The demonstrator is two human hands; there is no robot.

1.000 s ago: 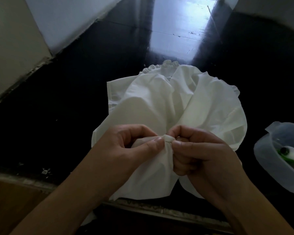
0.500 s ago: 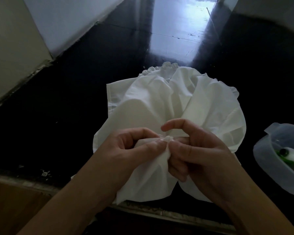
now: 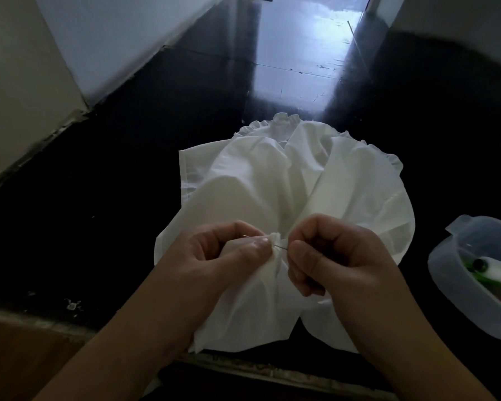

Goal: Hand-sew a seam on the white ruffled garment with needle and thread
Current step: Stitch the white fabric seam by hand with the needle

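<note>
Head view: white garment lies bunched on a dark glossy surface, ruffled edge at the far side, near edge hanging over the surface's front lip. Left hand pinches a small gathered fold of the cloth between thumb and forefinger, other fingers curled under the fabric. Right hand sits just beside it, fingers curled in, thumb and forefinger tips closed on the near end of the needle. The needle runs roughly level through the gathered fold; a thin tip shows on the left side of the fold (faint, low light). Thread too fine to make out. At the right edge, well apart from the garment, a translucent tub holds a white and green item, not identifiable.
</note>
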